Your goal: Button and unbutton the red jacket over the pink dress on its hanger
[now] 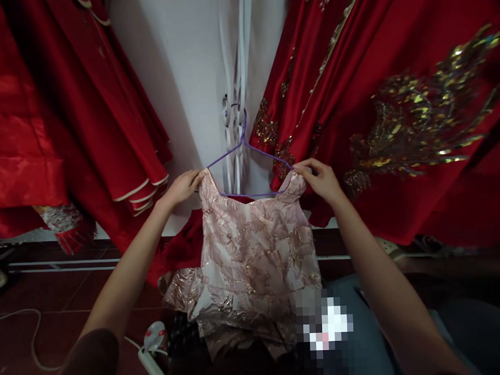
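A pink dress [256, 247] with a shiny gold brocade pattern hangs from a purple wire hanger [244, 145] in front of me. My left hand [186, 185] is closed on the dress's left shoulder strap, at the hanger's end. On the other strap my right hand [320, 179] pinches the fabric with thumb and fingers. The hanger's hook reaches up beside the white straps on the wall; whether it is caught on them I cannot tell. Folds gather at the lower part of the dress, over something dark.
Red garments [120, 115] hang on the left, and a red garment with gold sequins [415, 116] hangs on the right. White straps [231, 155] run down the pale wall [167, 53]. A white power strip [151, 367] and a cable [34, 337] lie on the dark red floor [85, 291].
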The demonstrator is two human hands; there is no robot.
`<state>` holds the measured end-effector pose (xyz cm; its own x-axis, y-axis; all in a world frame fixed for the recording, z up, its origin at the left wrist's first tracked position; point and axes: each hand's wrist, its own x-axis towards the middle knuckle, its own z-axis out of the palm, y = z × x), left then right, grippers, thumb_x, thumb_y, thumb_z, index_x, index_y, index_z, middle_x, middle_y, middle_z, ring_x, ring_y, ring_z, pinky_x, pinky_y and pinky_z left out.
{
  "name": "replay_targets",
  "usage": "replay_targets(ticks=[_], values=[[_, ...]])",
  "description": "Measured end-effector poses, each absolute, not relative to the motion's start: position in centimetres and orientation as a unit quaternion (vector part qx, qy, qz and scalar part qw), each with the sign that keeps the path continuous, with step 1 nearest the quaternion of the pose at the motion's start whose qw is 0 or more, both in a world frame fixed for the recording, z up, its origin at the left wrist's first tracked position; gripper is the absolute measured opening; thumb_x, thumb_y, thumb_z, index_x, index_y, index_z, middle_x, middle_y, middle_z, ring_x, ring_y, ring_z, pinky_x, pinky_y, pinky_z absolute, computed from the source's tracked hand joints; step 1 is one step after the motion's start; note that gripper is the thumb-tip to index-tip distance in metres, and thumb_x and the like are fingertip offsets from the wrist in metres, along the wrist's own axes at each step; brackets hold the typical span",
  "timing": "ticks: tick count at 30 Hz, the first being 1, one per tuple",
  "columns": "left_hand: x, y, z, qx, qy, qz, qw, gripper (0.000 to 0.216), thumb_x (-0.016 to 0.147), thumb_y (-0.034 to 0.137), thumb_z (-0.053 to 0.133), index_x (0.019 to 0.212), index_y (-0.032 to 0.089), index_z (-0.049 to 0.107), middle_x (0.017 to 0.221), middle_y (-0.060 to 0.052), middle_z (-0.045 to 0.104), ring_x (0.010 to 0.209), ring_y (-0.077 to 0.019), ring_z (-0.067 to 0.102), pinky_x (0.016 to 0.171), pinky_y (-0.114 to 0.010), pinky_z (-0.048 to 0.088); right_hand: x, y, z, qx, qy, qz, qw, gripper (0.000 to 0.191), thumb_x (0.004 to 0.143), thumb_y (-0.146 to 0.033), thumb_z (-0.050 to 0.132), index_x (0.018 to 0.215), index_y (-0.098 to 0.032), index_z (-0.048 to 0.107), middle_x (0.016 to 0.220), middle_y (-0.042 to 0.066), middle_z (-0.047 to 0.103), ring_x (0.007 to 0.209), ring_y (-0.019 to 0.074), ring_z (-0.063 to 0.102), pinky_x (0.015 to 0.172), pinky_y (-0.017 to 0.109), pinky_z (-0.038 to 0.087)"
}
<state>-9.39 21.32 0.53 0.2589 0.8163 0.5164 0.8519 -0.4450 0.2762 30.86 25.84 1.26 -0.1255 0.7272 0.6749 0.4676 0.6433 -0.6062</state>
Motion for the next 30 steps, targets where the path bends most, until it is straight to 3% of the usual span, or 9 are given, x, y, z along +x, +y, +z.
replay_targets(ticks=[5, 11, 14, 18, 21, 24, 30], values=[[-9.2, 20.1, 0.6, -0.761, -0.543, -0.354, 0.037, 0.046, 0.092, 0.046, 0.030, 0.100, 0.019, 0.066, 0.084, -0.004, 0.065, 0.076, -0.0167, 0.057, 0.072, -0.023, 0.041, 30.5, 26.0, 0.7, -0.392, -0.700, 0.154, 0.577, 0.026, 0.075, -0.045, 0.064, 0.082, -0.020, 0.066, 0.088, 0.005, 0.069, 0.085, 0.0203, 0.062, 0.080, 0.034, 0.047], [-9.3, 18.3, -1.1, -0.662, -0.627, -0.400, 0.092, 0.044, 0.094, 0.044, 0.030, 0.104, 0.018, 0.064, 0.079, -0.005, 0.067, 0.068, -0.0169, 0.059, 0.062, -0.023, 0.035, 31.5, 26.9, -2.2, -0.421, -0.529, 0.199, 0.709, 0.028, 0.069, -0.043, 0.069, 0.081, -0.018, 0.064, 0.085, 0.006, 0.069, 0.079, 0.0202, 0.064, 0.070, 0.034, 0.050], [-9.7, 17.2, -3.9, -0.620, -0.675, -0.386, 0.107, 0.040, 0.094, 0.041, 0.033, 0.094, 0.018, 0.065, 0.077, -0.007, 0.067, 0.068, -0.0178, 0.060, 0.060, -0.024, 0.033, 31.8, 25.9, -5.2, -0.438, -0.412, 0.234, 0.764, 0.031, 0.065, -0.044, 0.072, 0.079, -0.018, 0.064, 0.079, 0.003, 0.068, 0.068, 0.0171, 0.062, 0.063, 0.031, 0.051], [-9.3, 15.2, -7.7, -0.582, -0.710, -0.389, 0.078, 0.035, 0.093, 0.039, 0.036, 0.085, 0.018, 0.063, 0.070, -0.006, 0.064, 0.064, -0.0178, 0.059, 0.059, -0.026, 0.034, 31.4, 22.7, -9.2, -0.455, -0.407, 0.288, 0.737, 0.032, 0.063, -0.045, 0.073, 0.080, -0.018, 0.067, 0.074, 0.002, 0.068, 0.062, 0.0151, 0.061, 0.058, 0.029, 0.050], [-7.5, 13.8, -8.2, -0.575, -0.667, -0.465, 0.092, 0.030, 0.094, 0.036, 0.035, 0.095, 0.018, 0.060, 0.081, -0.006, 0.064, 0.075, -0.0176, 0.059, 0.066, -0.027, 0.040, 30.7, 20.3, -9.8, -0.426, -0.532, 0.273, 0.678, 0.027, 0.068, -0.043, 0.071, 0.082, -0.020, 0.068, 0.081, 0.003, 0.069, 0.074, 0.0175, 0.063, 0.070, 0.033, 0.052], [-4.4, 13.8, -6.2, -0.622, -0.570, -0.517, 0.139, 0.026, 0.094, 0.031, 0.036, 0.100, 0.018, 0.057, 0.099, -0.009, 0.061, 0.096, -0.0190, 0.055, 0.084, -0.031, 0.043, 29.8, 18.9, -8.1, -0.401, -0.625, 0.198, 0.640, 0.022, 0.075, -0.042, 0.066, 0.085, -0.022, 0.068, 0.087, 0.004, 0.069, 0.084, 0.0198, 0.063, 0.082, 0.038, 0.050], [2.1, 17.0, -3.7, -0.839, -0.420, -0.326, 0.113, 0.022, 0.092, 0.025, 0.038, 0.089, 0.019, 0.059, 0.125, -0.006, 0.055, 0.118, -0.0201, 0.045, 0.109, -0.043, 0.028, 28.6, 18.7, -4.2, -0.411, -0.669, 0.020, 0.619, 0.020, 0.081, -0.040, 0.061, 0.087, -0.022, 0.067, 0.090, 0.005, 0.065, 0.088, 0.0197, 0.060, 0.082, 0.035, 0.047]])
